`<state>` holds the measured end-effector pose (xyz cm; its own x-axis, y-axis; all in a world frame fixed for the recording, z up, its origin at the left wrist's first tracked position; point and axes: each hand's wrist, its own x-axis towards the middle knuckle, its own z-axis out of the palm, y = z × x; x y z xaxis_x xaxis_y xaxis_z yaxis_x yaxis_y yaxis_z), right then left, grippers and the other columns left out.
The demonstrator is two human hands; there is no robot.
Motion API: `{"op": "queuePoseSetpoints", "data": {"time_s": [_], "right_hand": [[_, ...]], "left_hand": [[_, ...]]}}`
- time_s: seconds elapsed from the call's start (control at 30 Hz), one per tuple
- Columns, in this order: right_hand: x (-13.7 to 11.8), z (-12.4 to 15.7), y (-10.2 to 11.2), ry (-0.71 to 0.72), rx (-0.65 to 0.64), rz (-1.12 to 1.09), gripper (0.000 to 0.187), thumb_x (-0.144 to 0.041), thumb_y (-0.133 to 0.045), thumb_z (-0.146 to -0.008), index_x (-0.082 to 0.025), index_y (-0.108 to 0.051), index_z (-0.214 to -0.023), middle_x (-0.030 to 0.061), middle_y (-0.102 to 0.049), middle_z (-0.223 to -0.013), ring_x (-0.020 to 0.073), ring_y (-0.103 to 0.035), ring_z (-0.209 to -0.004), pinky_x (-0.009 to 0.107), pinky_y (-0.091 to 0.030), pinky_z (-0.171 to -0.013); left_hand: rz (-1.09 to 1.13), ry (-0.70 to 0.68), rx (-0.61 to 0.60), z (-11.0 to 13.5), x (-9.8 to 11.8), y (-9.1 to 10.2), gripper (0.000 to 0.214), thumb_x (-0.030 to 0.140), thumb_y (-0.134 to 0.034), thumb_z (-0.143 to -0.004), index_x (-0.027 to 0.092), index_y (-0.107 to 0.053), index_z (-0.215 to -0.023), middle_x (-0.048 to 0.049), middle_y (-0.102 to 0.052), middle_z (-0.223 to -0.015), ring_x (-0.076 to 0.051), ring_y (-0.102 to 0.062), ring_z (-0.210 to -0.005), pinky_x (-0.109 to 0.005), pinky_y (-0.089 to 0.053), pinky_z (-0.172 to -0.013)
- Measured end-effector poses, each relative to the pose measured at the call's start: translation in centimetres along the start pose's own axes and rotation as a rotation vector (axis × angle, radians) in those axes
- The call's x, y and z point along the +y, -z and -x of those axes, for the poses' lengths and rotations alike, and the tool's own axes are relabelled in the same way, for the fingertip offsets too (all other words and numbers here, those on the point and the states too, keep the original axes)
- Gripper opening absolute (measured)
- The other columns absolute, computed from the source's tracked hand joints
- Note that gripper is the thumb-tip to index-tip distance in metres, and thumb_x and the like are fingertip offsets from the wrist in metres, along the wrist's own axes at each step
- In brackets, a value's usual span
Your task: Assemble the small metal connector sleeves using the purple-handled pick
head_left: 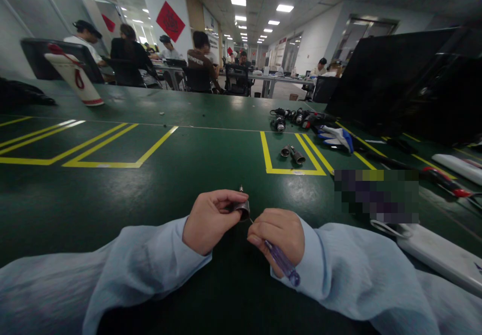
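My left hand [215,219] is closed, with thumb and fingers pinching a small dark metal cup-shaped part [244,211] that has a thin stem pointing up. My right hand [280,232] is wrapped round a screwdriver [284,263] with a clear purple handle. Its thin shaft reaches toward the mouth of the metal part; whether the tip touches inside is hidden. Two similar metal parts [297,156] lie within a yellow taped square ahead on the right.
Green table [169,194] with yellow tape outlines. At the back right lie several dark metal fittings [279,123] and a blue-white glove [335,138]. A white power strip [440,254] is near my right sleeve. A white cup-like container [77,76] stands far left; a large black monitor [399,74] rises right.
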<state>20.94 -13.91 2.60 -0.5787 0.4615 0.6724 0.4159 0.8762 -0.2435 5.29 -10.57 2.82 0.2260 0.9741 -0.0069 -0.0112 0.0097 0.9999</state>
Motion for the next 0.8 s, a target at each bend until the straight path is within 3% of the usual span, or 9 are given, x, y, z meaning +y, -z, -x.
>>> {"op": "queuePoseSetpoints", "data": {"time_s": [0.13, 0.2, 0.3, 0.37, 0.57, 0.8], "right_hand": [[-0.2, 0.2, 1.0, -0.177, 0.105, -0.227, 0.030, -0.022, -0.042, -0.085, -0.012, -0.059, -0.062, 0.0051, -0.060, -0.053, 0.0125, -0.054, -0.050, 0.025, -0.042, -0.052], [0.2, 0.6, 1.7, -0.414, 0.108, -0.439, 0.036, -0.030, -0.045, -0.084, -0.015, -0.057, -0.054, 0.0020, -0.057, -0.046, 0.0100, -0.052, -0.044, 0.023, -0.041, -0.046], [1.2, 1.4, 2.3, -0.857, -0.018, -0.766, 0.047, -0.044, -0.045, -0.084, -0.016, -0.054, -0.048, -0.0014, -0.051, -0.039, 0.0067, -0.047, -0.035, 0.019, -0.034, -0.037], [1.8, 1.9, 2.3, -1.008, -0.024, -0.874, 0.050, -0.048, -0.046, -0.082, -0.015, -0.052, -0.045, -0.0027, -0.048, -0.036, 0.0057, -0.046, -0.032, 0.018, -0.032, -0.035], [1.8, 2.3, 2.0, -1.021, -0.072, -0.900, 0.047, -0.046, -0.051, -0.079, -0.015, -0.052, -0.044, -0.0035, -0.048, -0.037, 0.0050, -0.046, -0.033, 0.017, -0.034, -0.036], [1.5, 2.4, 1.4, -0.920, -0.123, -0.740, 0.049, -0.046, -0.048, -0.082, -0.015, -0.052, -0.044, -0.0034, -0.046, -0.036, 0.0049, -0.042, -0.033, 0.016, -0.032, -0.035]], "left_hand": [[-0.027, -0.016, 0.009, -0.4, -0.5, 0.5, 0.023, 0.003, -0.064, -0.055, 0.011, -0.067, -0.077, -0.0043, -0.072, -0.083, -0.018, -0.067, -0.080, -0.026, -0.056, -0.073], [-0.050, -0.010, -0.001, -0.8, -0.8, 0.8, 0.025, 0.004, -0.065, -0.056, 0.010, -0.066, -0.080, -0.0050, -0.072, -0.085, -0.018, -0.067, -0.082, -0.028, -0.055, -0.077], [-0.079, -0.008, -0.041, -1.2, -1.0, 1.2, 0.028, 0.007, -0.065, -0.060, 0.011, -0.065, -0.088, -0.0059, -0.070, -0.091, -0.019, -0.066, -0.086, -0.031, -0.054, -0.081], [-0.088, -0.014, -0.067, -1.3, -1.0, 1.3, 0.030, 0.010, -0.065, -0.062, 0.012, -0.064, -0.091, -0.0059, -0.070, -0.094, -0.020, -0.065, -0.089, -0.032, -0.054, -0.082], [-0.098, -0.015, -0.079, -1.2, -0.9, 1.4, 0.031, 0.011, -0.065, -0.062, 0.012, -0.063, -0.093, -0.0064, -0.069, -0.097, -0.021, -0.064, -0.092, -0.035, -0.051, -0.087], [-0.067, -0.006, -0.093, -1.0, -0.8, 1.3, 0.031, 0.009, -0.065, -0.063, 0.014, -0.064, -0.093, -0.0057, -0.069, -0.097, -0.021, -0.063, -0.094, -0.035, -0.050, -0.088]]}}
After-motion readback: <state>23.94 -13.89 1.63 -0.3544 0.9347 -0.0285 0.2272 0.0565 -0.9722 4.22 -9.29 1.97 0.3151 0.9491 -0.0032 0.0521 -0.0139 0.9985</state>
